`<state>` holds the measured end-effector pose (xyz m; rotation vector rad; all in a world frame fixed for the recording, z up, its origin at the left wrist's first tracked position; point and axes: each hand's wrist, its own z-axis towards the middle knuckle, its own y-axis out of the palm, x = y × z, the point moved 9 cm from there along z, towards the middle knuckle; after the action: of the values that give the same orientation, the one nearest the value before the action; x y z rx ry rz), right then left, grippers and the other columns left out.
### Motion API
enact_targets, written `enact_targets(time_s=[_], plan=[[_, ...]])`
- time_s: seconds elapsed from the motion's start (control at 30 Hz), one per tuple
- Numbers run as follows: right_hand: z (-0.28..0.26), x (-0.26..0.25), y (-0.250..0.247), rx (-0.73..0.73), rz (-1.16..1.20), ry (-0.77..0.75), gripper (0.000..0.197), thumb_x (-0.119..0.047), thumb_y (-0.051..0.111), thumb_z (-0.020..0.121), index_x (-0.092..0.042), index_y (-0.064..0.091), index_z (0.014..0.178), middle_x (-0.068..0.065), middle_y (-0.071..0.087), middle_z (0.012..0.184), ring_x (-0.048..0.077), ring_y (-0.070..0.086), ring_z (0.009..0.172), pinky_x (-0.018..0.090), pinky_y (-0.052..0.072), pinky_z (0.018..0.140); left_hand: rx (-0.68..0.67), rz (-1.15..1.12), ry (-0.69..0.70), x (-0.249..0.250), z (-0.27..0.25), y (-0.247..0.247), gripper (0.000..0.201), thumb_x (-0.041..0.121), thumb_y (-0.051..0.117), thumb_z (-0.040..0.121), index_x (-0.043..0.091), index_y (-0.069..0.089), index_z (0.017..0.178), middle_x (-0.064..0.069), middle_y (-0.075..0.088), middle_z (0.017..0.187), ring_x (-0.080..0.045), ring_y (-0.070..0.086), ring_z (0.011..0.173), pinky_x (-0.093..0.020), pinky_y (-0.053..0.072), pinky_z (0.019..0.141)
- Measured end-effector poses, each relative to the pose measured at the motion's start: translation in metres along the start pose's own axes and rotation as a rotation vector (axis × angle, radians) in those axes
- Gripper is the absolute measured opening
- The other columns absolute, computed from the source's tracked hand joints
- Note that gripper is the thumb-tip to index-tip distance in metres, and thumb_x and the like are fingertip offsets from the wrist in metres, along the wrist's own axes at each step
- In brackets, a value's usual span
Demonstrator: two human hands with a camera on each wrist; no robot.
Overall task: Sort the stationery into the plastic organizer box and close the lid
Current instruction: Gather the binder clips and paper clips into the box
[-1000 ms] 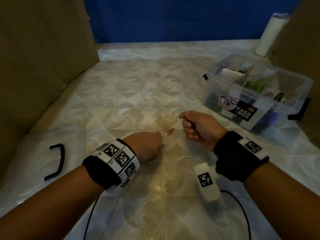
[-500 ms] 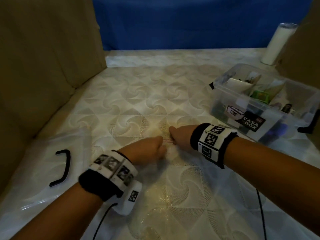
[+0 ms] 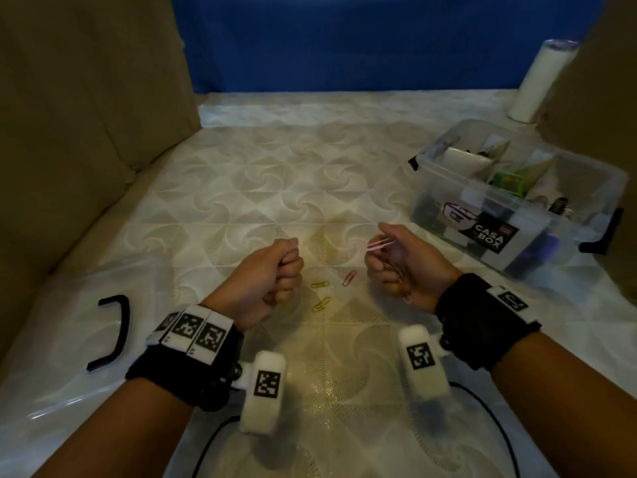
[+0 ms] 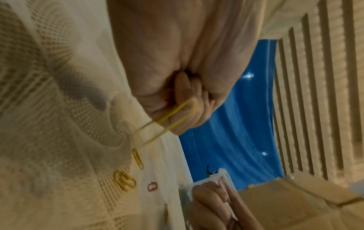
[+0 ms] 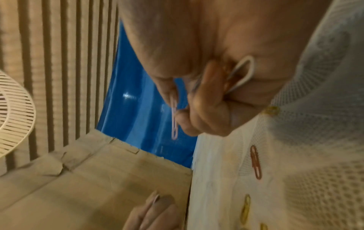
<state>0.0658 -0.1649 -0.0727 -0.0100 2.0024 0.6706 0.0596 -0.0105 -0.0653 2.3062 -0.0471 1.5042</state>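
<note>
My left hand (image 3: 275,277) is curled into a fist above the patterned surface; the left wrist view shows a yellow paper clip (image 4: 167,119) sticking out of its fingers. My right hand (image 3: 396,260) pinches a pink paper clip (image 3: 379,243) (image 5: 174,119) and keeps several more clips, one white (image 5: 244,73), in its palm. Between the hands lie a red clip (image 3: 349,277) and two yellow clips (image 3: 320,285) (image 3: 320,304). The clear organizer box (image 3: 517,236), labelled CASA BOX, stands open at the right with stationery inside.
The clear lid (image 3: 69,339) with a black latch (image 3: 113,332) lies flat at the left. Cardboard walls (image 3: 86,115) stand left and right, a blue sheet (image 3: 344,39) at the back. A white cylinder (image 3: 541,81) stands behind the box. Black cables run near my wrists.
Both hands have lifted off the surface and drawn apart, each now carrying clips. The right hand turned palm-up, pinching the pink clip. Three clips are left lying between them.
</note>
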Motion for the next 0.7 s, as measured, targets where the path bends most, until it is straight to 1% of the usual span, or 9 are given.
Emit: enact_targets(time_s=[0.1, 0.2, 0.27, 0.33, 0.43, 0.5, 0.6, 0.67, 0.7], plan=[[-0.004, -0.001, -0.011, 0.103, -0.151, -0.015, 0.028, -0.030, 0.039, 0.100, -0.015, 0.043, 0.077, -0.001, 0.046, 0.061, 0.005, 0.028, 0.040, 0.014, 0.022, 0.031, -0.018, 0.236, -0.021, -0.002, -0.003, 0.007, 0.038, 0.028, 0.036, 0.101, 0.021, 0.035, 0.063, 0.007, 0.025, 0.052, -0.004, 0.019, 0.040, -0.017, 0.013, 0.036], [-0.009, -0.007, -0.012, 0.097, -0.220, -0.020, 0.023, -0.024, 0.036, 0.102, -0.013, 0.043, 0.082, -0.007, 0.051, 0.055, 0.003, 0.029, 0.037, 0.013, 0.024, 0.031, -0.025, 0.354, -0.033, -0.001, -0.006, 0.007, 0.027, 0.024, 0.034, 0.102, 0.015, 0.050, 0.081, 0.007, 0.032, 0.054, -0.004, 0.024, 0.040, -0.015, 0.019, 0.035], [-0.011, -0.012, -0.010, 0.040, -0.063, -0.057, 0.022, -0.021, 0.034, 0.101, -0.013, 0.043, 0.083, -0.009, 0.051, 0.052, 0.003, 0.031, 0.037, 0.012, 0.025, 0.032, -0.024, 0.327, -0.022, 0.003, -0.007, 0.003, 0.024, 0.017, 0.034, 0.102, 0.011, 0.056, 0.098, 0.007, 0.037, 0.056, -0.004, 0.026, 0.040, -0.015, 0.020, 0.035], [-0.014, -0.015, -0.010, 0.008, 0.150, -0.131, 0.014, -0.014, 0.036, 0.099, -0.012, 0.049, 0.093, -0.005, 0.051, 0.063, 0.003, 0.033, 0.043, 0.012, 0.028, 0.033, -0.011, 0.296, -0.011, 0.006, -0.008, -0.001, 0.024, 0.010, 0.034, 0.100, 0.010, 0.057, 0.104, 0.005, 0.046, 0.060, -0.004, 0.026, 0.042, -0.014, 0.020, 0.034], [-0.013, -0.007, -0.013, 0.035, 0.296, -0.151, 0.025, -0.010, 0.034, 0.094, -0.010, 0.053, 0.110, 0.001, 0.051, 0.073, 0.008, 0.035, 0.049, 0.015, 0.029, 0.034, 0.026, 0.278, -0.017, 0.004, -0.009, -0.009, 0.023, 0.007, 0.034, 0.097, 0.011, 0.056, 0.093, 0.003, 0.050, 0.066, -0.003, 0.028, 0.040, -0.014, 0.020, 0.034], [-0.009, -0.001, -0.011, 0.050, 0.241, -0.106, 0.030, -0.016, 0.030, 0.093, -0.007, 0.056, 0.106, 0.003, 0.050, 0.072, 0.010, 0.035, 0.051, 0.016, 0.028, 0.034, 0.059, 0.360, -0.046, 0.000, -0.009, -0.013, 0.023, 0.011, 0.034, 0.096, 0.014, 0.053, 0.082, 0.003, 0.043, 0.063, -0.004, 0.028, 0.040, -0.014, 0.019, 0.036], [-0.001, -0.003, -0.010, 0.095, 0.088, -0.063, 0.030, -0.032, 0.036, 0.097, -0.010, 0.056, 0.089, 0.001, 0.046, 0.064, 0.009, 0.035, 0.047, 0.016, 0.027, 0.032, 0.081, 0.732, -0.008, 0.001, -0.008, -0.009, 0.027, 0.020, 0.036, 0.099, 0.017, 0.057, 0.082, 0.006, 0.043, 0.064, -0.005, 0.035, 0.046, -0.020, 0.027, 0.042], [0.003, -0.008, -0.011, 0.145, -0.086, -0.038, 0.027, -0.033, 0.041, 0.098, -0.015, 0.051, 0.081, -0.002, 0.039, 0.058, 0.008, 0.031, 0.043, 0.017, 0.025, 0.033, 0.039, 1.113, 0.087, 0.007, -0.011, 0.002, 0.024, 0.028, 0.037, 0.101, 0.016, 0.058, 0.095, 0.005, 0.055, 0.077, -0.009, 0.051, 0.063, -0.023, 0.040, 0.055], [0.004, -0.013, -0.010, 0.170, -0.262, -0.043, 0.024, -0.029, 0.042, 0.098, -0.016, 0.050, 0.079, -0.004, 0.037, 0.057, 0.008, 0.029, 0.043, 0.017, 0.024, 0.034, 0.005, 1.263, 0.123, 0.007, -0.012, 0.009, 0.023, 0.030, 0.037, 0.101, 0.016, 0.055, 0.103, 0.002, 0.059, 0.085, -0.013, 0.056, 0.074, -0.027, 0.043, 0.064]])
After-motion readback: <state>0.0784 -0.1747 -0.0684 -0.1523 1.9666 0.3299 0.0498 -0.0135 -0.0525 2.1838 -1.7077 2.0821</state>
